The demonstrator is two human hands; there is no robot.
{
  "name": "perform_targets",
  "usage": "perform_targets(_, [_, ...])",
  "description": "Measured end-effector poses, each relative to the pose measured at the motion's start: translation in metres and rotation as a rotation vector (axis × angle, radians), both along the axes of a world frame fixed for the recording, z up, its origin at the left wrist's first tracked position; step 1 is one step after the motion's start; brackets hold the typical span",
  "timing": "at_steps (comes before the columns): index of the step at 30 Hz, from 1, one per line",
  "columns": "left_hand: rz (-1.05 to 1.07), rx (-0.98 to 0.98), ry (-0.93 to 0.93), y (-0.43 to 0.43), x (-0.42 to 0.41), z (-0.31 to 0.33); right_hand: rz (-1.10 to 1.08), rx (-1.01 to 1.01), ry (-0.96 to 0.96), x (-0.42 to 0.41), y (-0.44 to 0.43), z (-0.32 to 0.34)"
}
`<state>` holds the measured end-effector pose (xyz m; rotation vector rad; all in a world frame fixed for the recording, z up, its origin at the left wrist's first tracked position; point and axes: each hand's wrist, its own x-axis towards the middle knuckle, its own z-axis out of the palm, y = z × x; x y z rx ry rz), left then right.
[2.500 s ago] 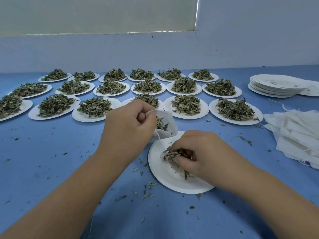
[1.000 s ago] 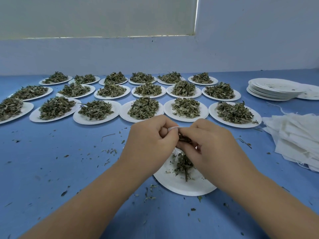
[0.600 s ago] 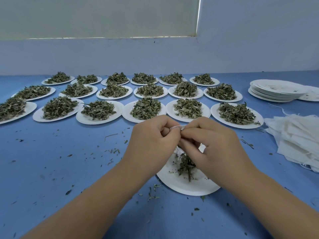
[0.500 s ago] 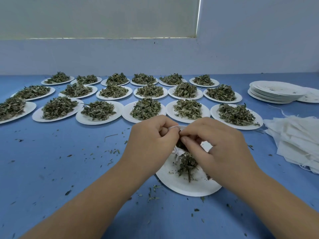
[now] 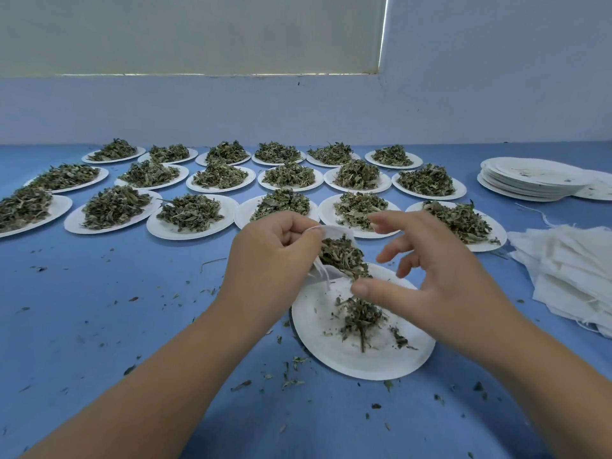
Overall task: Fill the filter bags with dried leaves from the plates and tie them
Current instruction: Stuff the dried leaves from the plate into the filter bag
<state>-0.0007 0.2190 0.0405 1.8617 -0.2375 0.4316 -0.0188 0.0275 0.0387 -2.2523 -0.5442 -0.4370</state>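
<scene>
Head: left hand (image 5: 268, 256) pinches filter bag (image 5: 341, 233), right hand (image 5: 440, 279) splayed; loaded plates (image 5: 172, 231) behind, spare bags (image 5: 569, 270) beside.

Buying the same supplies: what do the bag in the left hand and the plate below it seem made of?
The filter bag, gripped by the left hand, looks like thin matte white non-woven or paper fabric: it creases softly and has a string. The plate looks like matte white pressed paper, thin with a shallow rim; possibly foam.
</scene>
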Motion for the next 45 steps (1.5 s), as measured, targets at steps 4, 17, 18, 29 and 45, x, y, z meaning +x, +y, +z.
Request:
perform_targets(4, [-0.006, 0.003, -0.001, -0.002, -0.001, -0.001, 0.005, 0.027, -0.016, 0.002, 0.006, -0.004])
perform_targets(17, [-0.070, 0.074, -0.028, -0.010, -0.008, -0.003, -0.038, 0.029, -0.313, 0.001, 0.022, -0.007])
perform_targets(18, [-0.077, 0.075, -0.026, -0.011, -0.009, -0.003, -0.034, 0.016, -0.330, 0.002, 0.024, -0.007])
perform_targets(29, [-0.069, -0.169, 0.037, -0.003, -0.004, 0.001, 0.028, -0.115, -0.521, 0.000, 0.003, -0.005])
perform_targets(45, [-0.060, -0.123, -0.028, 0.000, -0.004, 0.004, 0.075, -0.362, -0.432, 0.002, 0.010, -0.007])
